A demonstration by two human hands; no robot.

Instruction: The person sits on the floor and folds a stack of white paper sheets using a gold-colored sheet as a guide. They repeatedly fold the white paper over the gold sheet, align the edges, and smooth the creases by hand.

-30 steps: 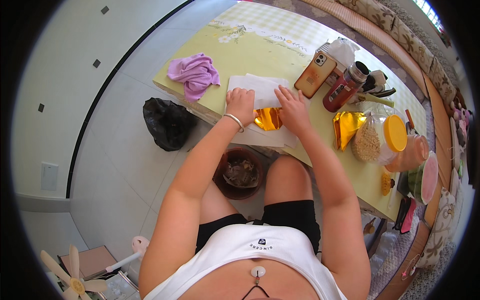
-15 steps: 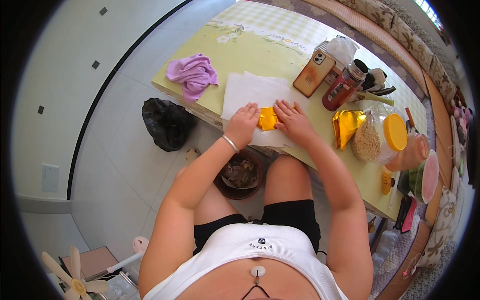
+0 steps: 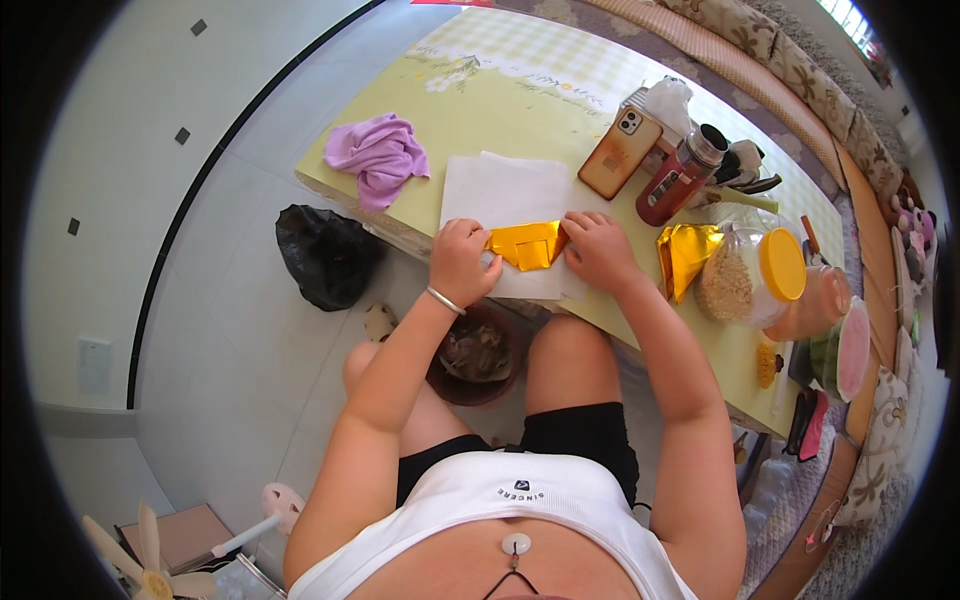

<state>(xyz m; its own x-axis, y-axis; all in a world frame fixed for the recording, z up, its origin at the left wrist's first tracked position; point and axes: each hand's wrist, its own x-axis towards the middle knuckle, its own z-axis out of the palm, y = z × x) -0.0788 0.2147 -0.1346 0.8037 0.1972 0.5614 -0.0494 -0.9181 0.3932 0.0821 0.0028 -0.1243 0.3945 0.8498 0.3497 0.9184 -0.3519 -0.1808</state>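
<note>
A shiny folded piece of gold foil paper (image 3: 526, 246) spans the gap between my hands, above white paper sheets (image 3: 512, 190) near the table's front edge. Its two ends reach outward and a squarish folded flap shows in its middle. My left hand (image 3: 465, 262) pinches its left end. At the other end, the fingers of my right hand (image 3: 600, 250) are closed on the foil's right tip. Farther right lies a stack of folded gold foil pieces (image 3: 686, 256), apart from both hands.
Right of the sheets stand a phone (image 3: 619, 153), a red flask (image 3: 684, 175), a yellow-lidded jar (image 3: 735, 280) and a cut watermelon (image 3: 848, 350). A purple cloth (image 3: 378, 160) lies at the table's left. Below are a black plastic bag (image 3: 328, 258) and a brown bin (image 3: 480, 350).
Both hands have moved outward from lying flat over the foil to gripping its ends. More of the foil shows now, with its ends spread wide.
</note>
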